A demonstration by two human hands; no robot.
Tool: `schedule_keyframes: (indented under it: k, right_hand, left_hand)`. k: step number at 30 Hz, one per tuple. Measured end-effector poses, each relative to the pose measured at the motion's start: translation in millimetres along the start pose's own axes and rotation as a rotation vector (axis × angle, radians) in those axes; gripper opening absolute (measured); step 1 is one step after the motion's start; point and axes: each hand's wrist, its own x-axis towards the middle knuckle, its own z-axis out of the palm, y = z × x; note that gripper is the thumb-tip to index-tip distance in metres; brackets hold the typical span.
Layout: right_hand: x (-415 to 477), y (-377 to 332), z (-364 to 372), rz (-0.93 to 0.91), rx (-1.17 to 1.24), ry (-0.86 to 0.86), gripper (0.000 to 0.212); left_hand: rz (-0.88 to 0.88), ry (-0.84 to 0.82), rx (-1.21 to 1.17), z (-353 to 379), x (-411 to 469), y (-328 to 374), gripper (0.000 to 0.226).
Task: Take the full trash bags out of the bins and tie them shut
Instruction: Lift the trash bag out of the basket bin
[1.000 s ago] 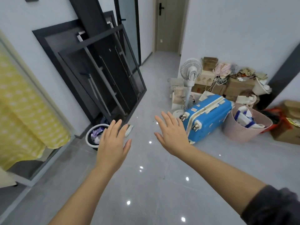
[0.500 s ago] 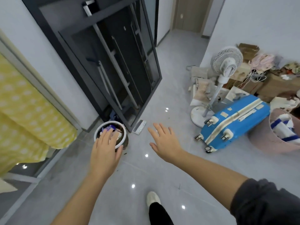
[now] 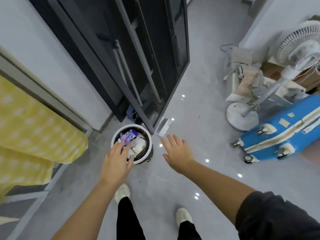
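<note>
round white-rimmed bin (image 3: 115,135), trash-filled, dark-lined

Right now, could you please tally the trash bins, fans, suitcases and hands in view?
Trash bin: 1
Standing fan: 1
Blue suitcase: 1
Hands: 2 (left hand, right hand)
Total: 5
</note>
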Motion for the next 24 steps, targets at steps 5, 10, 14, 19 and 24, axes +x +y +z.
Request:
schedule_keyframes:
  k: [5,10,14,19,24]
  right_hand:
    - [85.9,-37.5,46.5,0.115,0.134,-0.085,0.056]
    - [159.3,-62.3,113.6,0.312,0.369,-0.136,0.052]
    - [217.5,-59.5,173.1,0.397,0.498,-0.121,0.048]
    - [268.3,-46.7,257.6,0.411,0.529,-0.074,0.046]
    - [293.8,-40.2,320.0,0.401,0.562,0.049,0.040]
  left_hand:
    - [0.022,-0.123,-0.004,54.0,78.3,-81.9,0.043]
    - [-0.143,-0.225,-0.148,132.9,132.5,-154.8,0.041]
    - [-0.352,-0.189,-0.353,198.4,160.1,-193.1,0.037]
    - [-0.446,-0.110,-0.392,279.7,183.9,-228.4,0.041]
    - [-0.494,-0.067,-0.385,335.6,198.8,-246.0,0.047]
